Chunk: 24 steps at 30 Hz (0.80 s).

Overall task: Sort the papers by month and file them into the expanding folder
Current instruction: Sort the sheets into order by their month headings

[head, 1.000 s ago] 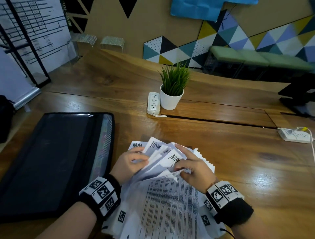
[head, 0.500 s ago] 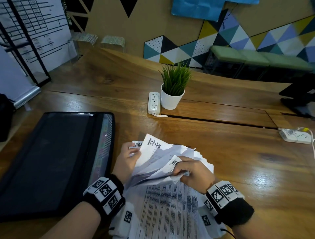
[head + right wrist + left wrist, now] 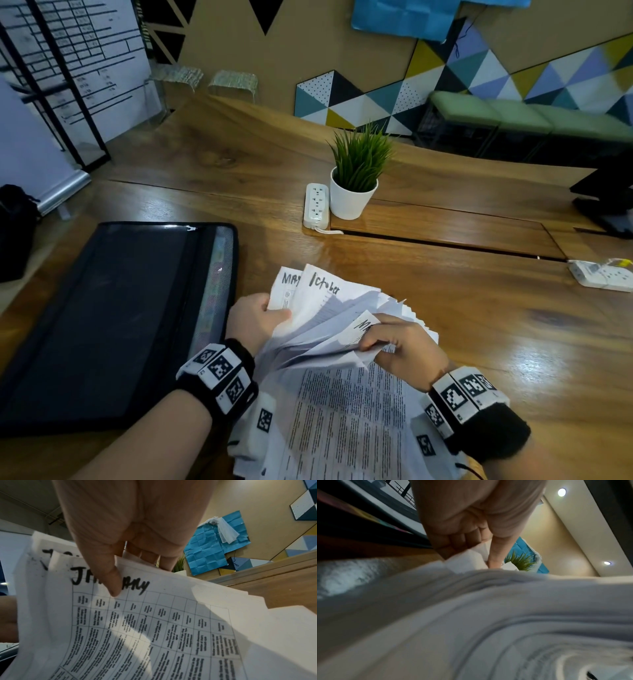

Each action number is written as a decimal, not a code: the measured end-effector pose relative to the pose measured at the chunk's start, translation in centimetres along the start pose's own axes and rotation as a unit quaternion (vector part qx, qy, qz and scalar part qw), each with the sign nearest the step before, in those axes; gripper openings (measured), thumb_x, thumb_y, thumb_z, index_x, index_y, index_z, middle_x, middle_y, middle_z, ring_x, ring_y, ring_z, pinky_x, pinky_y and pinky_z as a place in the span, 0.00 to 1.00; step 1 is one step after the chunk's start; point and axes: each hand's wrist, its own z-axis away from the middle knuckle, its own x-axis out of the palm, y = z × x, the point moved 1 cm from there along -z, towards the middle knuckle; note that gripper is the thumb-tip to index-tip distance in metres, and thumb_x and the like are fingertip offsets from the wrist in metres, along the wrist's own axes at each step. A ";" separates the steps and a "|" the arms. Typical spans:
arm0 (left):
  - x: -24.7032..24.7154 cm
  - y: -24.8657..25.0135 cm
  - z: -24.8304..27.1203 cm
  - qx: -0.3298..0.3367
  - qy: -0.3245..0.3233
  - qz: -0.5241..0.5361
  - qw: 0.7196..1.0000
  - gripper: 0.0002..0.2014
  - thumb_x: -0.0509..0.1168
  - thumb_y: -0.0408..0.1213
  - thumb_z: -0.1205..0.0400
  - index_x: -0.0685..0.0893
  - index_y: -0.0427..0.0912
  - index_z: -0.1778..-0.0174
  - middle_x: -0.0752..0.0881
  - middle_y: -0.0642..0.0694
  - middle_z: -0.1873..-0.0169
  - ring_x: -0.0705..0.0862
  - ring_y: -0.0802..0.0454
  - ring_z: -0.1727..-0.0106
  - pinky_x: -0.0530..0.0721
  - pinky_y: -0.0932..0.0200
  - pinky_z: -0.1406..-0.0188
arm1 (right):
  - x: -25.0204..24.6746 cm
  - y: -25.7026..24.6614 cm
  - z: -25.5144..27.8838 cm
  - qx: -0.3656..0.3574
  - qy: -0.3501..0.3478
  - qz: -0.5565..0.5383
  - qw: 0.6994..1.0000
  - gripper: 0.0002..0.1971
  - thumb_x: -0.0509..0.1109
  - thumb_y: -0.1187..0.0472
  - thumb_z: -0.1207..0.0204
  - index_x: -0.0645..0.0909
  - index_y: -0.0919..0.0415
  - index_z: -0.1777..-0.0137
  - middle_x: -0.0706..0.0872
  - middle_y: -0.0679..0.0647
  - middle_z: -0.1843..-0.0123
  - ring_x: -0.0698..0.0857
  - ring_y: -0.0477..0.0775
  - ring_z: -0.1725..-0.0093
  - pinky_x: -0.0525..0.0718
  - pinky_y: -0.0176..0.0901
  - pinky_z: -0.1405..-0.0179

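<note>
Wood table (image 3: 479, 308): both hands grip papers (image 3: 342, 411) as before, L hand (image 3: 253, 322) lifts October sheet (image 3: 322, 291) higher, R hand (image 3: 404, 346) same.

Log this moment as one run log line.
phase: sorting | left hand: grips papers | right hand: pinches January sheet | expanding folder: on table, nothing being filed

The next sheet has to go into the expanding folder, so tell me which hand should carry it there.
Probably the left hand: the expanding folder lies on its side of the papers. It already grips the raised sheets. The right hand pinches other sheets farther from the folder and would have to cross over.
</note>
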 end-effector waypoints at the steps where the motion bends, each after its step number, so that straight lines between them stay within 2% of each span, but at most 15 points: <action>1: -0.2 0.2 -0.1 0.008 0.024 -0.016 1.000 0.10 0.75 0.30 0.27 0.87 0.39 0.51 0.89 0.48 0.57 0.87 0.51 0.56 0.84 0.57 0.58 | -0.1 0.0 0.0 0.002 0.001 0.000 1.000 0.15 0.67 0.70 0.41 0.86 0.51 0.60 0.83 0.42 0.60 0.82 0.40 0.58 0.80 0.35 0.60; 3: -0.4 0.2 -0.5 0.044 0.080 -0.049 0.995 0.24 0.76 0.30 0.29 0.79 0.41 0.38 0.81 0.49 0.46 0.81 0.54 0.49 0.78 0.64 0.51 | -0.1 -0.1 0.0 0.001 -0.001 0.002 1.000 0.15 0.67 0.70 0.41 0.86 0.51 0.60 0.83 0.43 0.59 0.82 0.41 0.58 0.81 0.37 0.60; 5: -0.2 0.1 -0.7 0.105 0.057 -0.028 0.992 0.30 0.77 0.33 0.29 0.75 0.44 0.31 0.74 0.51 0.40 0.76 0.54 0.41 0.75 0.60 0.39 | 0.1 -0.2 0.0 0.002 0.000 -0.002 1.000 0.15 0.66 0.70 0.41 0.86 0.51 0.59 0.83 0.42 0.58 0.82 0.40 0.57 0.81 0.36 0.59; 6: 0.2 0.1 -0.6 0.111 -0.010 0.007 0.994 0.29 0.77 0.39 0.28 0.75 0.49 0.32 0.74 0.53 0.38 0.76 0.55 0.38 0.75 0.60 0.37 | 0.1 -0.2 0.0 0.003 0.002 -0.003 1.000 0.15 0.66 0.70 0.41 0.86 0.52 0.59 0.83 0.41 0.57 0.82 0.40 0.56 0.81 0.36 0.58; 8: 1.1 0.3 0.2 0.056 -0.188 0.069 0.978 0.24 0.71 0.54 0.25 0.76 0.55 0.34 0.77 0.55 0.36 0.78 0.54 0.33 0.76 0.66 0.36 | 0.2 -0.2 0.0 0.001 0.007 -0.004 1.000 0.15 0.67 0.73 0.40 0.86 0.53 0.59 0.83 0.38 0.50 0.83 0.39 0.49 0.80 0.35 0.55; 9: 1.5 0.5 0.8 0.030 -0.253 0.077 0.964 0.23 0.66 0.52 0.21 0.76 0.52 0.31 0.78 0.55 0.35 0.77 0.55 0.31 0.74 0.72 0.37 | 0.2 -0.1 0.0 0.004 0.006 -0.005 1.000 0.16 0.68 0.75 0.39 0.86 0.53 0.59 0.83 0.39 0.44 0.81 0.37 0.41 0.80 0.33 0.51; 11: 2.0 0.6 1.5 0.035 -0.302 0.058 0.951 0.21 0.61 0.40 0.15 0.73 0.42 0.26 0.76 0.56 0.34 0.74 0.61 0.31 0.71 0.83 0.42 | 0.2 0.1 0.0 0.021 -0.004 -0.006 1.000 0.18 0.69 0.77 0.38 0.87 0.53 0.58 0.78 0.47 0.32 0.67 0.29 0.28 0.79 0.34 0.43; 13: 2.2 0.5 1.6 0.065 -0.287 0.067 0.953 0.16 0.60 0.34 0.15 0.77 0.42 0.30 0.81 0.61 0.41 0.78 0.68 0.40 0.74 0.82 0.47 | 0.1 0.3 0.0 0.040 -0.009 -0.007 0.999 0.18 0.70 0.77 0.37 0.87 0.52 0.57 0.74 0.51 0.27 0.60 0.26 0.26 0.79 0.39 0.39; 14: 2.2 0.5 1.6 0.070 -0.280 0.079 0.954 0.11 0.60 0.32 0.14 0.81 0.44 0.38 0.85 0.66 0.52 0.81 0.72 0.51 0.76 0.79 0.53 | 0.1 0.3 0.0 0.040 -0.008 -0.010 0.999 0.18 0.71 0.77 0.37 0.87 0.52 0.57 0.77 0.51 0.29 0.59 0.28 0.25 0.79 0.40 0.38; 15: 1.9 0.8 1.7 0.073 -0.272 0.086 0.956 0.09 0.59 0.31 0.14 0.84 0.44 0.49 0.85 0.66 0.67 0.80 0.72 0.64 0.75 0.77 0.62 | 0.0 0.3 0.0 0.035 -0.006 -0.015 0.999 0.18 0.71 0.77 0.37 0.87 0.53 0.57 0.80 0.48 0.32 0.59 0.30 0.24 0.79 0.38 0.37; 16: 1.8 0.8 1.6 0.065 -0.257 0.089 0.960 0.11 0.58 0.31 0.14 0.83 0.41 0.59 0.82 0.62 0.75 0.76 0.69 0.71 0.73 0.73 0.67 | 0.0 0.3 0.0 0.030 -0.004 -0.019 0.999 0.18 0.71 0.78 0.37 0.87 0.54 0.58 0.80 0.45 0.34 0.60 0.30 0.24 0.78 0.35 0.38; 18: 1.5 0.8 1.3 0.038 -0.221 0.098 0.970 0.17 0.60 0.31 0.14 0.80 0.36 0.71 0.78 0.53 0.77 0.73 0.60 0.74 0.71 0.63 0.67 | -0.2 -0.1 0.0 0.023 0.001 -0.025 0.999 0.19 0.70 0.79 0.37 0.87 0.52 0.59 0.73 0.41 0.29 0.70 0.26 0.31 0.79 0.30 0.42; 20: 1.3 0.7 1.1 0.038 -0.186 0.093 0.977 0.21 0.66 0.33 0.17 0.78 0.40 0.79 0.76 0.49 0.78 0.71 0.58 0.75 0.67 0.60 0.69 | -0.4 -0.3 -0.3 0.015 0.006 -0.029 0.999 0.27 0.70 0.79 0.37 0.85 0.39 0.60 0.62 0.39 0.23 0.79 0.25 0.41 0.79 0.27 0.44; 22: 1.1 0.8 0.9 0.028 -0.179 0.077 0.980 0.17 0.72 0.39 0.22 0.83 0.32 0.74 0.83 0.43 0.75 0.76 0.54 0.72 0.72 0.58 0.67 | -0.5 -0.4 -0.6 0.004 -0.002 -0.019 1.000 0.33 0.71 0.78 0.36 0.81 0.28 0.62 0.59 0.38 0.21 0.79 0.25 0.42 0.79 0.27 0.44; 24: 1.2 0.8 0.8 0.018 -0.182 0.088 0.979 0.09 0.75 0.35 0.25 0.89 0.33 0.66 0.91 0.43 0.67 0.84 0.53 0.66 0.80 0.57 0.64 | -0.6 -0.6 -1.0 -0.001 -0.009 0.002 1.000 0.33 0.72 0.76 0.36 0.80 0.25 0.62 0.60 0.38 0.21 0.78 0.29 0.39 0.76 0.25 0.42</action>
